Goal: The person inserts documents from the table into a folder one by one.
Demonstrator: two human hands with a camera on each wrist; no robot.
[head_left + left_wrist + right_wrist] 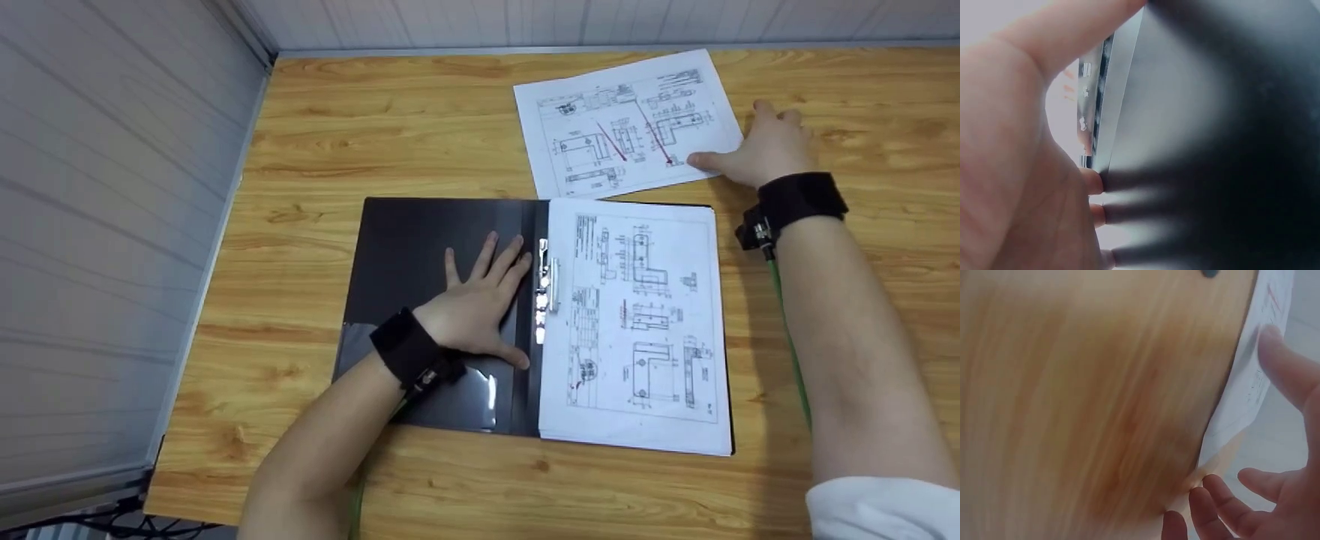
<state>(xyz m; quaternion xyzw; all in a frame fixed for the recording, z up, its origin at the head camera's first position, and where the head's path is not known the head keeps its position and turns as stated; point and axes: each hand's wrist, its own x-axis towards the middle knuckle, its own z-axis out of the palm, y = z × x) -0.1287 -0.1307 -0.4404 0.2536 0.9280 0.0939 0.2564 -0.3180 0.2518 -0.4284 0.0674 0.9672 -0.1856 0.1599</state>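
Observation:
A black folder (442, 217) lies opened flat on the table, with a stack of printed drawing sheets (637, 420) on its right side and a metal clip (553, 285) along the spine. My left hand (476, 307) rests on the inside of the left cover, fingers spread; the left wrist view shows its thumb and fingertips against the black cover (1196, 101). Above the folder lies a loose drawing sheet (555, 127) with red arrows. At its right edge is my right hand (772, 146), thumb on the paper (1230, 416), other fingertips beside the edge on the wood.
The wood-grain table (300, 247) runs under everything. A pale panel wall (97, 225) stands along the left side, another panel (465, 22) at the back. Black straps with small cameras sit on both wrists, and a green cable (793, 352) trails from the right one.

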